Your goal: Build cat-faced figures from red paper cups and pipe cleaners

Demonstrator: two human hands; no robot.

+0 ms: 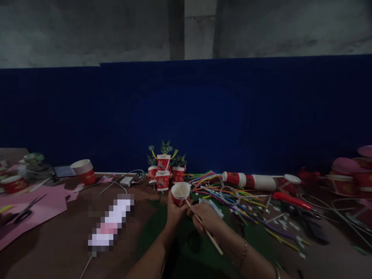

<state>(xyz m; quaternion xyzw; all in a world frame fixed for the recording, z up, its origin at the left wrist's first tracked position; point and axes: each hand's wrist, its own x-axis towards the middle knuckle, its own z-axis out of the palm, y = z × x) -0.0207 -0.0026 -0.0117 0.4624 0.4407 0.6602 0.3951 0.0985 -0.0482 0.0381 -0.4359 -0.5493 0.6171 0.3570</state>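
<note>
My left hand [175, 212] is wrapped round a red paper cup [180, 192], its white mouth tilted up toward me. Between the fingers of my right hand [207, 217] is a thin wooden stick [211, 238], like a chopstick. Its upper end meets the front side of the cup, and its lower end points down to the right. A pale line shows inside the cup; I cannot tell whether it is the stick's tip. Just behind stand figures built from red cups [163, 181] with green animal heads and pipe-cleaner arms.
Colourful pipe cleaners [203, 182] and paper scraps spread to the right, near lying stacked cups [260, 182] and a red-handled tool [293, 200]. On the left are a blurred-out phone [112, 223], a cup stack [83, 172], pink paper [43, 205] and scissors [24, 213] by another hand.
</note>
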